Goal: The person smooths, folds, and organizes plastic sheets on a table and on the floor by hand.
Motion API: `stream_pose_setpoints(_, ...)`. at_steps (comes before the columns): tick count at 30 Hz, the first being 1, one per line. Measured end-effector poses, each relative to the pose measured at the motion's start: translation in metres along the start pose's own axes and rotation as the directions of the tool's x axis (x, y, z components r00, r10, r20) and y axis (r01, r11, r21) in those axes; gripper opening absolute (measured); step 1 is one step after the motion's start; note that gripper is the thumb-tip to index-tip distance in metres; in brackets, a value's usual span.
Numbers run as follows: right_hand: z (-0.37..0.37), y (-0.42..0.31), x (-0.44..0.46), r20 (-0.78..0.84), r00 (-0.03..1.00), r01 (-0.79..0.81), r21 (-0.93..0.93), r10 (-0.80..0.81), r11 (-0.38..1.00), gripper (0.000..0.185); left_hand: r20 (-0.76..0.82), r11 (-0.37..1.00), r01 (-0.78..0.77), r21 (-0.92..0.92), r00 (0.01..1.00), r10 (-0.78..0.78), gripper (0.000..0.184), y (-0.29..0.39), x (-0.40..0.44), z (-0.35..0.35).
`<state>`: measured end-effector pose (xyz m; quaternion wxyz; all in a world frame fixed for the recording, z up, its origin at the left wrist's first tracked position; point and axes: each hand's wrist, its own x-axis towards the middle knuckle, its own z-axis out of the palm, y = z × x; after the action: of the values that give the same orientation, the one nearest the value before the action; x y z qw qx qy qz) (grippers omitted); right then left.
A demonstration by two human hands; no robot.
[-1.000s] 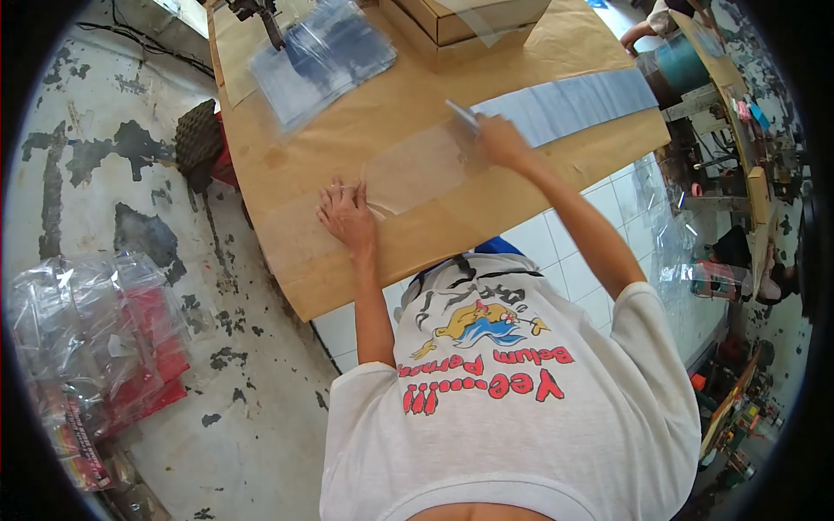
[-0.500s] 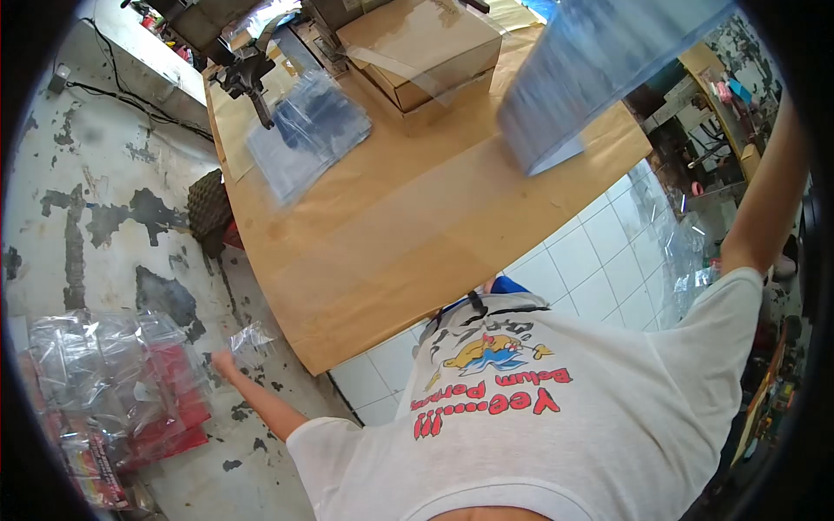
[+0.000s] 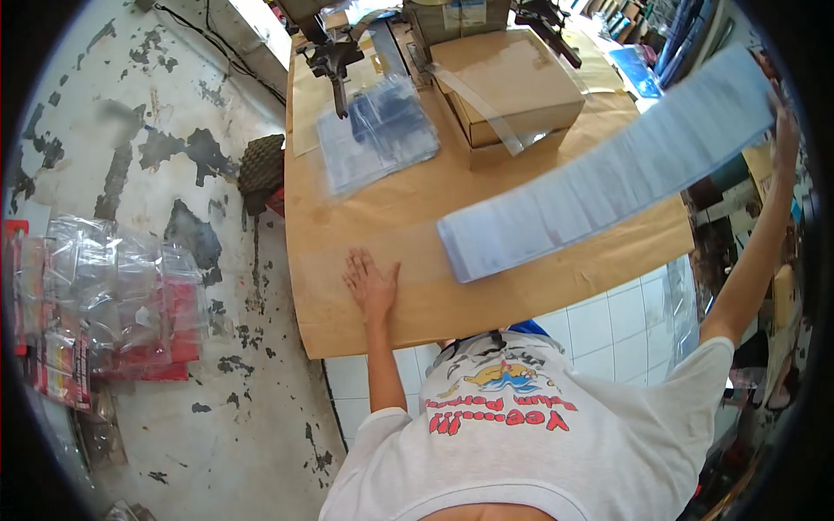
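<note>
My left hand lies flat on the brown-covered table, fingers spread, on or beside a thin clear plastic strip. A long, bluish stack of plastic sheets slants across the right half of the table. Its near end rests on the table, a little right of my left hand. The far end is raised beyond the right edge, where my right hand grips it. My right fingers are partly hidden at the dark rim of the view.
A cardboard box stands at the back, with a clear strip hanging over it. Left of it lies a pile of clear plastic sheets under a dark metal clamp. Plastic packets are by the peeling wall at left.
My left hand has come from beside the wall onto the table and flattened there. The bluish stack has swung lower and stretched out to the right, with my right hand now visible at its end.
</note>
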<state>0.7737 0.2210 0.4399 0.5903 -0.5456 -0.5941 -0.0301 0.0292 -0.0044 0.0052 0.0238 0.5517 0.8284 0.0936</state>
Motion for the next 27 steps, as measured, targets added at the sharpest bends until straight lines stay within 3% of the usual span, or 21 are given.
stream_pose_setpoints(2, -0.022, 0.084, 0.012, 0.062, 0.996, 0.067, -0.135, -0.059, 0.989, 0.039, 0.044, 0.998, 0.062, 0.028, 0.997, -0.063, 0.088, -0.009, 0.001, -0.006)
stream_pose_setpoints(4, -0.023, 0.12, -0.004, 0.046, 0.993, -0.108, -0.024, 0.109, 0.994, 0.042, 0.038, 0.986, 0.147, 0.078, 0.988, -0.15, 0.088, -0.061, 0.006, -0.01)
stream_pose_setpoints(5, -0.02, 0.126, -0.013, 0.004, 0.964, -0.267, 0.011, 0.267, 0.964, 0.042, 0.048, 0.975, 0.203, 0.088, 0.977, -0.207, 0.087, -0.092, 0.007, -0.008)
stream_pose_setpoints(7, -0.017, 0.136, -0.035, -0.07, 0.823, -0.558, 0.084, 0.564, 0.825, 0.044, 0.138, 0.901, 0.373, 0.224, 0.902, -0.408, 0.087, -0.121, 0.01, -0.047)
stream_pose_setpoints(10, -0.047, 0.321, -0.052, -0.092, 0.919, -0.388, -0.051, 0.383, 0.92, 0.045, 0.033, 0.86, 0.453, 0.236, 0.88, -0.473, 0.077, -0.155, 0.015, -0.055)
stream_pose_setpoints(11, -0.03, 0.3, -0.081, -0.153, 0.93, -0.367, -0.428, 0.334, 0.826, 0.043, -0.007, 0.871, 0.451, 0.194, 0.889, -0.458, 0.074, -0.154, 0.016, -0.053)
stream_pose_setpoints(12, -0.013, 0.28, -0.111, -0.213, 0.935, -0.344, -0.734, 0.283, 0.586, 0.041, -0.049, 0.885, 0.441, 0.146, 0.897, -0.439, 0.072, -0.15, 0.021, -0.049)
stream_pose_setpoints(14, 0.043, 0.265, -0.181, -0.032, 0.999, -0.036, -0.694, 0.02, 0.72, 0.038, -0.117, 0.967, 0.255, -0.011, 0.96, -0.255, 0.063, -0.126, 0.024, -0.022)
stream_pose_setpoints(15, 0.088, 0.22, -0.224, 0.059, 0.985, -0.11, -0.497, 0.16, 0.861, 0.038, -0.099, 0.983, 0.166, -0.077, 0.98, -0.173, 0.064, -0.103, 0.02, -0.012)
stream_pose_setpoints(16, 0.128, 0.225, -0.288, 0.293, 0.934, -0.086, -0.366, 0.202, 0.927, 0.034, -0.088, 0.987, 0.077, -0.145, 0.992, -0.09, 0.064, -0.076, 0.015, -0.002)
stream_pose_setpoints(18, 0.205, 0.091, -0.367, 0.483, 0.874, 0.07, -0.235, 0.054, 0.969, 0.028, -0.153, 0.996, 0.084, -0.044, 0.984, -0.089, 0.066, -0.027, 0.004, 0.004)
stream_pose_setpoints(19, 0.226, 0.046, -0.401, 0.639, 0.714, -0.179, -0.228, 0.286, 0.957, 0.035, -0.188, 0.996, 0.087, 0.006, 0.979, -0.084, 0.067, -0.014, 0.002, 0.002)
stream_pose_setpoints(20, 0.246, 0.011, -0.436, 0.561, 0.766, -0.069, -0.412, 0.312, 0.909, 0.055, -0.16, 0.995, 0.104, -0.004, 0.982, -0.103, 0.068, -0.011, 0.003, -0.001)
stream_pose_setpoints(22, 0.259, -0.042, -0.455, 0.517, 0.774, -0.039, -0.537, 0.365, 0.843, 0.073, -0.098, 0.989, 0.147, -0.019, 0.984, -0.148, 0.069, -0.013, 0.002, -0.007)
stream_pose_setpoints(27, 0.262, -0.062, -0.471, 0.495, 0.798, 0.056, -0.629, 0.344, 0.776, 0.083, -0.13, 0.992, 0.127, -0.019, 0.983, -0.129, 0.071, -0.015, 0.004, -0.002)
